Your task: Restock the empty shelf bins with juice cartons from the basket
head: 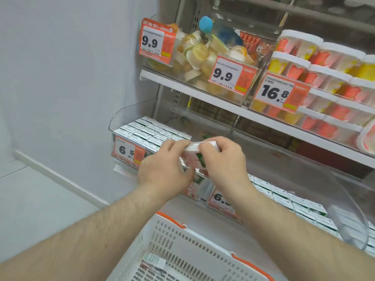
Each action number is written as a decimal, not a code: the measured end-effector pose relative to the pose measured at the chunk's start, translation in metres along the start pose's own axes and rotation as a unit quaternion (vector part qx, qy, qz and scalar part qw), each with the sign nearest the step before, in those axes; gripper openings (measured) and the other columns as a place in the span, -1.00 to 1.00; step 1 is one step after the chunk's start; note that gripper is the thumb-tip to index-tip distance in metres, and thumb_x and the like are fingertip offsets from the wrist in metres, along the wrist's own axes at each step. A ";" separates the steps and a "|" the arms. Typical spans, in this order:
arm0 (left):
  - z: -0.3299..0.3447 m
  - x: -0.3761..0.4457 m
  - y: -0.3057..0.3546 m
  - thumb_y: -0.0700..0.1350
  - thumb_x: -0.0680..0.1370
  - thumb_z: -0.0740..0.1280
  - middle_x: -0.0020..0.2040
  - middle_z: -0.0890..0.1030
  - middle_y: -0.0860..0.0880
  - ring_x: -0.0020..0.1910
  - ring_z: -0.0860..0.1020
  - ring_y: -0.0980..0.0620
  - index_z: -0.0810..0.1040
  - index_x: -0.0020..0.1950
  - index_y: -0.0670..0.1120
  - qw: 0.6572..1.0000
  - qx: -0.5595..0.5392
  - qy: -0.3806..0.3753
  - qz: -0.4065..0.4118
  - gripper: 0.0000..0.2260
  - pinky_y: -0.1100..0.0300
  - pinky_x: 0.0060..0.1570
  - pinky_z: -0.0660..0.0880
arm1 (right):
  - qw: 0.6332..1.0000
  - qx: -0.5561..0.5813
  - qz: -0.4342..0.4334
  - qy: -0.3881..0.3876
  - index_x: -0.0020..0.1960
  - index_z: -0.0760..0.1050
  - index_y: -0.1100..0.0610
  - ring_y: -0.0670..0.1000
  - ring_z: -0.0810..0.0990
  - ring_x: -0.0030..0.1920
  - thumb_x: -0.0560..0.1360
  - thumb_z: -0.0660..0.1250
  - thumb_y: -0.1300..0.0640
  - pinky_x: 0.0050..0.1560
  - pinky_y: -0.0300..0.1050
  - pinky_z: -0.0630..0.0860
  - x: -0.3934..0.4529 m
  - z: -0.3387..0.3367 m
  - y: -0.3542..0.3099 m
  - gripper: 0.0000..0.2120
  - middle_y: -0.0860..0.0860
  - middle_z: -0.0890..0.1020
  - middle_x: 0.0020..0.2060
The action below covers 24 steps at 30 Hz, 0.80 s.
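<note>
Beside a grey wall (60, 78), both hands' fingers (178, 145) pinch a carton (192, 157) over shelf bins (142, 122).

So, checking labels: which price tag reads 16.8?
The tag on the upper shelf's right bin, before the white-lidded tubs; the others read 9.9 or 6.5.

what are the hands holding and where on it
Both hands hold one juice carton: the left hand pinches its left end, the right hand its right end, near the top.
</note>
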<state>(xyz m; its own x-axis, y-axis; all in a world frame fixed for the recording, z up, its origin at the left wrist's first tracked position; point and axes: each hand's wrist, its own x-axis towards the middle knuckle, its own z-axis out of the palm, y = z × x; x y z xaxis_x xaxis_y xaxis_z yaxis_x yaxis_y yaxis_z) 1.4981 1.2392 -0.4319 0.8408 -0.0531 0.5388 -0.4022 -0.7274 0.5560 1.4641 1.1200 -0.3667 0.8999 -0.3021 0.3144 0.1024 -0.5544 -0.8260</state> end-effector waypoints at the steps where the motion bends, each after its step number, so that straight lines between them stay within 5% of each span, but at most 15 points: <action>1: -0.002 0.005 -0.002 0.11 0.40 0.39 0.24 0.45 0.14 0.04 0.59 -0.05 0.37 0.33 0.21 0.999 -0.013 -0.027 -0.034 -0.49 0.03 -0.02 0.53 | 0.999 -0.042 -0.029 0.006 -0.13 0.59 -0.02 -0.01 0.63 -0.14 0.39 0.31 0.02 -0.14 0.01 0.61 0.010 -0.003 -0.005 -0.89 -0.13 0.62 -0.27; 4: -0.004 0.015 -0.012 0.06 0.44 0.38 0.22 0.44 0.17 0.12 0.52 0.02 0.44 0.27 0.17 0.990 -0.066 -0.060 -0.110 -0.60 0.04 0.11 0.48 | 0.979 -0.183 -0.084 0.006 -0.03 0.55 -0.04 0.04 0.55 -0.09 0.47 0.26 -0.01 -0.07 -0.06 0.50 0.054 -0.002 -0.013 -0.86 -0.14 0.56 -0.24; 7: 0.001 0.020 -0.019 0.00 0.43 0.41 0.04 0.52 0.21 -0.05 0.54 0.09 0.52 0.03 0.16 0.968 -0.165 -0.063 -0.178 -0.80 0.17 -0.02 0.44 | 0.953 -0.295 -0.066 0.004 -0.03 0.57 0.05 0.16 0.56 -0.06 0.45 0.23 -0.06 -0.03 -0.05 0.50 0.111 0.016 -0.003 -0.76 0.02 0.63 -0.14; 11: 0.014 0.025 -0.024 -0.04 0.44 0.43 -0.03 0.54 0.24 -0.09 0.52 0.24 0.57 0.01 0.11 0.942 -0.248 -0.087 -0.208 -0.83 0.25 -0.07 0.39 | 0.907 -0.419 -0.028 -0.041 -0.04 0.59 0.14 0.19 0.56 -0.14 0.42 0.20 0.01 -0.11 -0.09 0.48 0.156 0.048 0.017 -0.72 0.10 0.60 -0.17; 15: 0.024 0.026 -0.033 -0.08 0.43 0.44 0.01 0.60 0.19 0.04 0.54 0.21 0.59 -0.02 0.08 0.910 -0.320 -0.088 -0.249 -0.84 0.23 -0.01 0.43 | 0.904 -0.399 0.085 -0.125 -0.09 0.55 0.19 0.09 0.58 -0.19 0.51 0.15 0.07 -0.14 -0.13 0.50 0.180 0.070 0.035 -0.74 0.07 0.61 -0.17; 19: 0.027 0.031 -0.035 -0.12 0.43 0.45 -0.03 0.62 0.17 -0.03 0.56 0.16 0.61 -0.09 0.05 0.870 -0.391 -0.058 -0.294 -0.89 0.18 -0.09 0.47 | 0.890 -0.359 0.146 -0.240 0.32 0.43 0.28 0.20 0.49 0.05 0.60 0.15 0.20 -0.04 -0.03 0.39 0.191 0.083 0.048 -0.67 0.20 0.48 0.15; 22: 0.028 0.033 -0.035 -0.14 0.43 0.46 -0.04 0.63 0.11 -0.02 0.57 0.11 0.62 -0.09 0.04 0.854 -0.410 -0.057 -0.315 -0.89 0.16 -0.05 0.48 | 0.881 -0.351 0.184 -0.259 0.37 0.38 0.38 0.26 0.49 0.19 0.62 0.23 0.22 0.09 0.01 0.40 0.194 0.090 0.047 -0.63 0.26 0.48 0.28; 24: 0.028 0.034 -0.034 -0.14 0.43 0.46 -0.03 0.64 0.06 -0.04 0.58 0.06 0.62 -0.08 0.03 0.845 -0.422 -0.065 -0.323 -0.89 0.13 -0.04 0.50 | 0.874 -0.364 0.181 -0.265 0.26 0.45 0.39 0.30 0.53 -0.02 0.63 0.24 0.21 -0.01 -0.05 0.46 0.197 0.090 0.048 -0.70 0.35 0.60 0.00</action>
<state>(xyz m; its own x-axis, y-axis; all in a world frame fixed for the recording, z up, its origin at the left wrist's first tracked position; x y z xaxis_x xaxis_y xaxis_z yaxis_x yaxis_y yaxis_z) 1.5503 1.2429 -0.4499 0.9942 0.0542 -0.0927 0.0863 0.1099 0.9902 1.6850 1.1038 -0.3867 0.9075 -0.2647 -0.3262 -0.3524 -0.9023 -0.2484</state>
